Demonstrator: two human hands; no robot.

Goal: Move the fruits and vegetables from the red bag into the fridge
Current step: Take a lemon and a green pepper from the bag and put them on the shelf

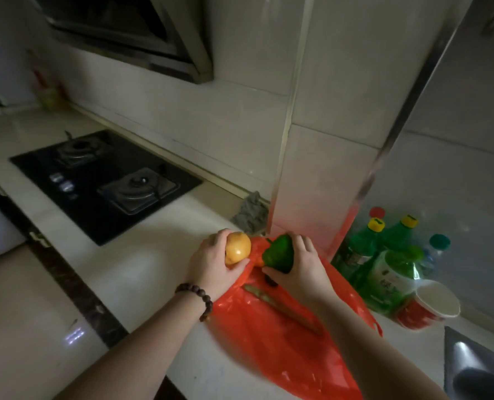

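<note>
1. Nearest the camera, the red bag lies flat and slack on the pale counter. It is thin plastic film that will crumple and slide, so it gives no support to what is in it. Hold it by the mouth or handles, not the middle.

2. A long, thin greenish vegetable shows through or on the film. In this dim, blurred view it may be a cucumber or a stalk. It looks stiff and light, best taken around its middle.

3. The left hand, beaded bracelet at the wrist, has fingers and thumb curled round a yellow-orange round fruit at the bag's far edge. It looks firm, smooth and fairly dense, so a full-palm wrap suits it; fingertips alone could let it roll.

4. The right hand grips a green pepper from its right side, over the bag's mouth. A pepper is hollow, light and glossy: clasp the broad shoulders gently, since a hard squeeze could crack the wall.

5. Something orange sits between the two, partly hidden.

6. Beyond are green bottles and a paper cup to the right, a grey cloth and the gas hob to the left. No fridge is plainly in view.
</note>
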